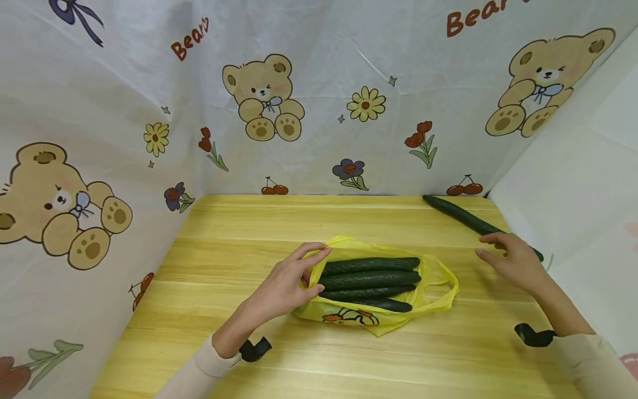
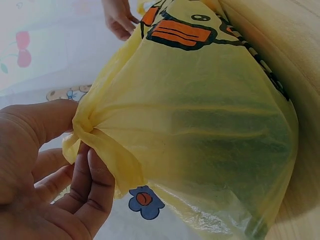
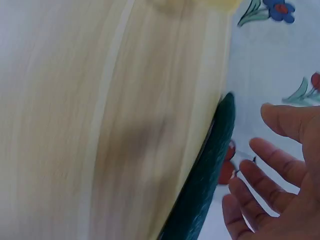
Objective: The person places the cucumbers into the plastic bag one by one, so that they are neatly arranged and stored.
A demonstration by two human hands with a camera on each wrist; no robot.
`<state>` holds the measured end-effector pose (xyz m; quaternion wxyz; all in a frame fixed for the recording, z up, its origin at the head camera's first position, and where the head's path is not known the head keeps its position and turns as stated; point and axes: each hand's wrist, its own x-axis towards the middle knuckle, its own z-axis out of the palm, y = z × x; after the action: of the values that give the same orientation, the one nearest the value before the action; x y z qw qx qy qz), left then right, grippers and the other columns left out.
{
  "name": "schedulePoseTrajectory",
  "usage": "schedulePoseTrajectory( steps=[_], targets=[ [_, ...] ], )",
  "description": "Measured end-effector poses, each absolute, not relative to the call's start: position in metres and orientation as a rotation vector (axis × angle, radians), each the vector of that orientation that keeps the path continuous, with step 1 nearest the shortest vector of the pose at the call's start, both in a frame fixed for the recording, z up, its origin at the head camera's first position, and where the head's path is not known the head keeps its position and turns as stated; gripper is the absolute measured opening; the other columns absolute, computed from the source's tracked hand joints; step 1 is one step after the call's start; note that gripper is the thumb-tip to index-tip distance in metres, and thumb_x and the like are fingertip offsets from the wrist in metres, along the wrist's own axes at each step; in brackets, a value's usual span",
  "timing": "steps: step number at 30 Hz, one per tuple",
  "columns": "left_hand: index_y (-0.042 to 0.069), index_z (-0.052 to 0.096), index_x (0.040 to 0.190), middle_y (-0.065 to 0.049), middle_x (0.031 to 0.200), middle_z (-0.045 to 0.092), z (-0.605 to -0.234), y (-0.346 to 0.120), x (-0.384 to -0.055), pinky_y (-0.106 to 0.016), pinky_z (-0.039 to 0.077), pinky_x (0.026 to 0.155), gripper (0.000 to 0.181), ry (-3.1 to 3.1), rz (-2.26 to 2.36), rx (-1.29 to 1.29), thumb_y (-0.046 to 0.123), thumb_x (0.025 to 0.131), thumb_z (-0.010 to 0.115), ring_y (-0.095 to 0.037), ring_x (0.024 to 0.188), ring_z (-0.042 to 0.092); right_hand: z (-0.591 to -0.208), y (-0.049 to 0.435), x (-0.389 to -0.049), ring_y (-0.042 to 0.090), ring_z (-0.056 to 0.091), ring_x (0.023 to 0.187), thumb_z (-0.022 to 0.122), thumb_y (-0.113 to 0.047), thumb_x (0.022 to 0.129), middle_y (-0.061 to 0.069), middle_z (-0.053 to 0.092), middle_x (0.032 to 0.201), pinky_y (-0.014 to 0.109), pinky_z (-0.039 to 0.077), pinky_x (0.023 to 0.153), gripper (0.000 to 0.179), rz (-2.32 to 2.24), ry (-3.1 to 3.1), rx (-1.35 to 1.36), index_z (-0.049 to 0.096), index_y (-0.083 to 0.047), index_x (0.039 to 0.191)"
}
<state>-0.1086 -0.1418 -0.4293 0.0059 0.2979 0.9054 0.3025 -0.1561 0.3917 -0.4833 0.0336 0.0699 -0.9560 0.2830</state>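
Note:
A yellow plastic bag [image 1: 349, 317] with a printed cartoon duck lies on its side on the table, its mouth facing up toward the camera. Several dark green cucumbers [image 1: 369, 279] lie side by side within it. At the bag's left end my left hand [image 1: 285, 285] pinches a gathered handle between thumb and fingers; the left wrist view shows the bunched yellow plastic [image 2: 107, 150] there. One more cucumber [image 1: 461, 215] lies slantwise at the back right of the table. Over its near end hovers my right hand [image 1: 515, 261], fingers spread and holding nothing, beside the cucumber [image 3: 202, 175] in the right wrist view.
The wood-grain table [image 1: 239, 221] ends at a white cloth backdrop [image 1: 319, 111] printed with bears and flowers. White walls stand close on the left and right. The bag's other handle [image 1: 451, 288] loops out loosely toward the right.

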Motion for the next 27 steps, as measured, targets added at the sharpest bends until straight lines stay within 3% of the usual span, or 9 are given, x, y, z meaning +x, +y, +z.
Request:
schedulePoseTrajectory(
  steps=[3,7,19,27],
  targets=[
    [0.018,0.048,0.164,0.005,0.166,0.045,-0.43,-0.143,-0.109,-0.02,0.052,0.067,0.077,2.834,0.956,0.933,0.016,0.095,0.083,-0.001,0.073,0.055,-0.493,0.411,-0.159,0.071,0.041,0.126,0.06,-0.032,0.11,0.045,0.046,0.146,0.082,0.034,0.093,0.049,0.825,-2.94,0.121,0.058,0.005,0.141],
    [0.019,0.048,0.164,0.006,0.166,0.045,-0.43,-0.144,-0.109,-0.02,0.053,0.068,0.077,2.837,0.967,0.924,0.016,0.095,0.084,0.0,0.072,0.055,-0.507,0.433,-0.165,0.078,0.03,0.126,0.055,-0.037,0.112,0.049,0.035,0.153,0.09,0.023,0.088,0.053,0.76,-2.925,0.006,0.053,0.004,0.145],
    [0.02,0.048,0.164,0.007,0.166,0.045,-0.432,-0.142,-0.111,-0.02,0.053,0.067,0.077,2.829,1.006,0.904,0.016,0.096,0.082,0.001,0.072,0.055,-0.524,0.459,-0.174,0.076,0.033,0.121,0.052,-0.039,0.11,0.054,0.035,0.145,0.082,0.028,0.091,0.073,0.651,-3.018,-0.109,0.031,0.011,0.16],
    [0.017,0.048,0.164,0.006,0.166,0.045,-0.432,-0.14,-0.113,-0.02,0.053,0.068,0.077,2.815,1.01,0.914,0.013,0.096,0.083,0.001,0.073,0.056,-0.517,0.45,-0.172,0.079,0.034,0.113,0.052,-0.042,0.11,0.054,0.034,0.138,0.082,0.03,0.084,0.07,0.549,-3.154,-0.167,0.038,0.013,0.151]
  ],
)
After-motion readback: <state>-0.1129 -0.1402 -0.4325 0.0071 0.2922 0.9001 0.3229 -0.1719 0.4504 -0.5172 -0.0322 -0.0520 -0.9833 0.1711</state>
